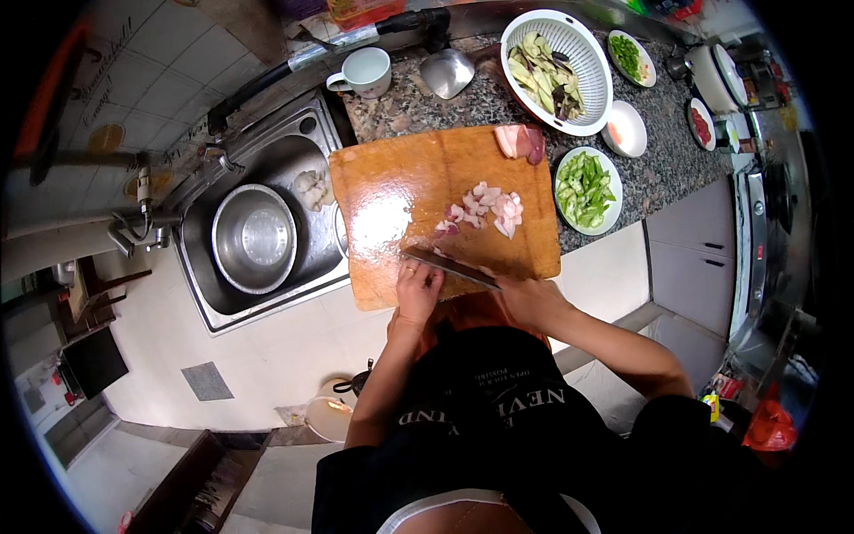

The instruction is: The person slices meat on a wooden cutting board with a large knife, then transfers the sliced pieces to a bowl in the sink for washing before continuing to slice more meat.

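Observation:
My right hand (527, 303) is wrapped round the handle of a kitchen knife (454, 267). The blade slants across the near part of a wooden cutting board (382, 169). Close against the blade's left end, the fingers of my left hand (418, 289) are curled down onto the board; whatever lies under them is hidden. Just beyond the blade, small bits of meat show. Farther up the board is a loose pile of cut pink and white meat pieces (485, 206). A larger chunk of meat (519, 142) rests at the board's far right corner.
Left of the board, a metal bowl (255, 238) sits in a steel sink (197, 267). A mug (366, 73) and a metal ladle head (447, 73) are behind. To the right stand a white colander (594, 84) of sliced vegetables, a plate of cut green peppers (584, 191) and a small white bowl (625, 129).

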`<state>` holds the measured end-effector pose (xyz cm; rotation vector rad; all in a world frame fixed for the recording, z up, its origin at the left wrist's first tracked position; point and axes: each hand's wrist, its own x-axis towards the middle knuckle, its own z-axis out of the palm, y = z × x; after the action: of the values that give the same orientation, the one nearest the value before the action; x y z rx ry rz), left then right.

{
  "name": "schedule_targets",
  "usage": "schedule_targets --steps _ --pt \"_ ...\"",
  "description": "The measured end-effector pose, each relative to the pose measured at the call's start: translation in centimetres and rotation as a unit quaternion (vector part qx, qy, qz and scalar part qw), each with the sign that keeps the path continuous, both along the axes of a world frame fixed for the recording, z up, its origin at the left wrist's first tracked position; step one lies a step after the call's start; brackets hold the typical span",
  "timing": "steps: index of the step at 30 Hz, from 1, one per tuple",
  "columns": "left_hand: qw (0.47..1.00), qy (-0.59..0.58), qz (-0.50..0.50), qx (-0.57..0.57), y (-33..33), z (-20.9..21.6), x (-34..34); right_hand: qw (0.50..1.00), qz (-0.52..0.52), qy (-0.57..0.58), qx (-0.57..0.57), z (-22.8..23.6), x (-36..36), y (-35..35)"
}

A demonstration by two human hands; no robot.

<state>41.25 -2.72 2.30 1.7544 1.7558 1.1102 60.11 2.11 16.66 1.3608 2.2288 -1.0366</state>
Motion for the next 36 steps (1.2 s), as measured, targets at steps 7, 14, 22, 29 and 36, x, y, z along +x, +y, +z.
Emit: schedule_targets --steps 7,14,22,29,36 --pt "1.0 0.008 0.012 -0.014 0.0 0.1 0.2 0.994 0.017 0.102 0.039 -5.5 -5.1 3.1" --pt "0.995 -0.059 0.062 0.043 -0.2 0.2 0.8 0.987 -0.002 0.111 0.113 -1.9 0.3 2.1" --pt "0.997 -0.014 0.03 0.073 -0.4 0.1 0.6 0.998 0.045 -0.025 -0.02 0.5 2.3 0.5" --pt "0.999 0.004 0.045 0.022 -0.4 -0.1 0.4 0.996 0.03 0.08 0.025 -3.7 -1.9 1.4" --pt "1.0 0.005 0.029 0.009 -0.4 0.2 0.7 0.998 0.041 0.011 0.039 -2.4 -1.2 0.9"
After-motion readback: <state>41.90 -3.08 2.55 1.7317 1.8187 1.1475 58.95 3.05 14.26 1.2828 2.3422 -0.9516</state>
